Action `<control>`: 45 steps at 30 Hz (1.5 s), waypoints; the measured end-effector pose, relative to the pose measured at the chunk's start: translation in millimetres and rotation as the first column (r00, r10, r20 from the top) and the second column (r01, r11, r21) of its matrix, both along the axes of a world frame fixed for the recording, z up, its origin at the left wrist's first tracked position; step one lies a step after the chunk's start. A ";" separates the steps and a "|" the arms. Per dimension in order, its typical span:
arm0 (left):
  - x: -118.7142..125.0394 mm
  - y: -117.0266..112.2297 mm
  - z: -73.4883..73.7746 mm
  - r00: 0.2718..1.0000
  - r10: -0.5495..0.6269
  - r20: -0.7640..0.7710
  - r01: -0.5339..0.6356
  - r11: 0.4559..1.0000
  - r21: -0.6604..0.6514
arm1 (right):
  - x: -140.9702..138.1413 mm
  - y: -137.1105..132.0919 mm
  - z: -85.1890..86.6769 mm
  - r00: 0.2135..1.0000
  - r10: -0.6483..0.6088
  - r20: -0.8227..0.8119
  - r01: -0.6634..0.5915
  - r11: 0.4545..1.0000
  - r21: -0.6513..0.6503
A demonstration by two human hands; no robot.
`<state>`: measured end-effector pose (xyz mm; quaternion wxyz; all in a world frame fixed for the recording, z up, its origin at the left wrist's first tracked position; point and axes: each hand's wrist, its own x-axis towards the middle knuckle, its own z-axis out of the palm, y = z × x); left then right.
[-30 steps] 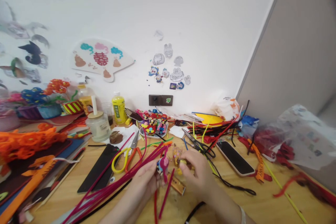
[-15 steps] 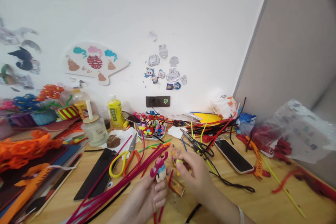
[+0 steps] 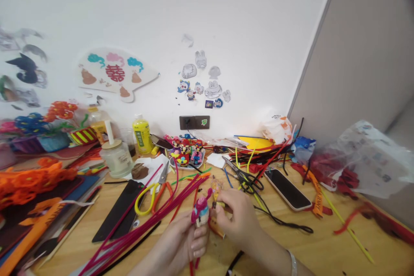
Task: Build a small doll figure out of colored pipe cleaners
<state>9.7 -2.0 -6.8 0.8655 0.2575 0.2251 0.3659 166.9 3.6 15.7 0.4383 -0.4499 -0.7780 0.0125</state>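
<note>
Your left hand [image 3: 174, 239] clamps a pipe-cleaner figure [image 3: 200, 212]; your right hand [image 3: 237, 220], just beside it, seems to pinch a small yellow piece [image 3: 220, 204]. Red pipe cleaners [image 3: 129, 233] crowd your left side.

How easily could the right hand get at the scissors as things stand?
Probably easily. The right hand lies just below the scissors, with only thin pipe cleaners nearby and nothing bulky between. It is pinching a small yellow piece, though, so it would likely have to let go first.

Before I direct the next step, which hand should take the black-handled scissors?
Probably the right hand: it is nearer the scissors, while the left hand grips the pipe-cleaner figure.
</note>
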 end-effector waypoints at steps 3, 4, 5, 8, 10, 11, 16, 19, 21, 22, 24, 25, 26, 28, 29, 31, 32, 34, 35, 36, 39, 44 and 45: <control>-0.1 0.4 -1.7 1.000 -0.014 -0.005 0.014 1.000 0.012 | 0.3 -1.4 1.4 1.000 0.024 0.004 -0.024 1.000 0.008; -0.6 0.6 -2.5 1.000 -0.012 -0.009 0.012 1.000 0.020 | 0.3 -2.0 2.0 1.000 0.031 0.004 -0.031 0.999 0.012; -1.2 0.9 -3.3 1.000 -0.006 -0.012 0.007 1.000 0.027 | 0.4 -2.6 2.6 0.999 0.033 0.006 -0.033 0.999 0.018; -3.3 1.5 -4.7 1.000 0.000 -0.008 0.000 0.999 0.038 | 0.2 -4.8 4.0 0.999 0.027 0.036 -0.028 0.999 0.036; -4.1 1.5 -4.5 1.000 0.001 -0.005 -0.001 0.999 0.036 | -0.3 -6.1 4.5 0.998 0.022 0.055 -0.025 0.998 0.050; -4.2 1.4 -4.2 1.000 0.003 -0.005 -0.003 0.999 0.036 | -0.7 -6.7 4.7 0.998 0.023 0.059 -0.027 0.998 0.056; -4.5 0.6 -4.0 1.000 0.015 -0.024 -0.014 0.999 0.052 | -3.1 -7.7 5.4 0.997 0.041 0.065 -0.046 0.996 0.082; -5.1 1.2 -5.5 1.000 0.006 -0.028 -0.004 0.998 0.056 | -3.0 -7.3 5.9 0.996 0.042 0.074 -0.049 0.995 0.087; -5.4 1.7 -6.1 1.000 -0.005 -0.024 0.007 0.998 0.060 | -2.0 -7.1 6.2 0.997 0.039 0.069 -0.045 0.995 0.086; -5.4 1.8 -6.1 1.000 -0.010 -0.022 0.012 0.998 0.062 | -1.4 -7.2 6.4 0.997 0.034 0.065 -0.039 0.996 0.086; -5.4 1.7 -5.9 1.000 -0.018 -0.017 0.019 0.998 0.065 | -0.2 -7.4 6.4 0.998 0.022 0.058 -0.027 0.996 0.084; -5.4 1.5 -5.7 1.000 -0.018 -0.015 0.019 0.998 0.066 | 0.2 -7.6 6.3 0.998 0.019 0.058 -0.024 0.997 0.078; -5.3 1.2 -5.4 1.000 -0.018 -0.013 0.018 0.998 0.066 | 0.5 -7.7 6.2 0.998 0.019 0.060 -0.023 0.997 0.071; -5.0 0.6 -4.4 1.000 -0.016 -0.014 0.016 0.998 0.062 | 0.5 -7.7 5.6 0.998 0.021 0.066 -0.025 0.998 0.057; -4.8 0.4 -3.7 1.000 -0.017 -0.016 0.018 0.998 0.060 | 0.4 -7.5 5.4 0.997 0.024 0.070 -0.027 0.998 0.050; -4.3 0.2 -2.0 1.000 -0.022 -0.019 0.023 0.998 0.054 | 0.3 -6.9 4.9 0.997 0.025 0.072 -0.028 0.999 0.039; -4.0 0.2 -1.1 0.999 -0.027 -0.019 0.028 0.998 0.050 | 0.5 -6.5 4.8 0.997 0.022 0.072 -0.025 0.999 0.037; -3.4 0.3 0.4 0.999 -0.030 -0.014 0.030 0.999 0.043 | 1.1 -5.7 4.9 0.997 0.015 0.073 -0.017 0.999 0.038; -3.2 0.2 1.0 0.999 -0.031 -0.009 0.031 0.999 0.041 | 1.4 -5.4 5.1 0.997 0.009 0.077 -0.012 0.999 0.040; -3.1 0.1 1.5 0.999 -0.032 -0.002 0.032 0.999 0.040 | 1.8 -5.4 5.3 0.996 0.004 0.084 -0.007 0.999 0.045; -3.3 -0.3 2.0 1.000 -0.027 0.011 0.027 0.999 0.039 | 2.3 -6.3 5.8 0.994 0.001 0.105 -0.009 0.998 0.068; -4.7 -1.6 3.4 1.000 -0.012 0.010 0.012 0.999 0.030 | 0.9 -8.1 4.9 0.993 -0.003 0.120 -0.014 0.990 0.142; -4.7 -1.8 4.0 1.000 -0.009 0.004 0.009 1.000 0.024 | 0.5 -8.1 4.5 0.992 -0.006 0.123 -0.014 0.988 0.154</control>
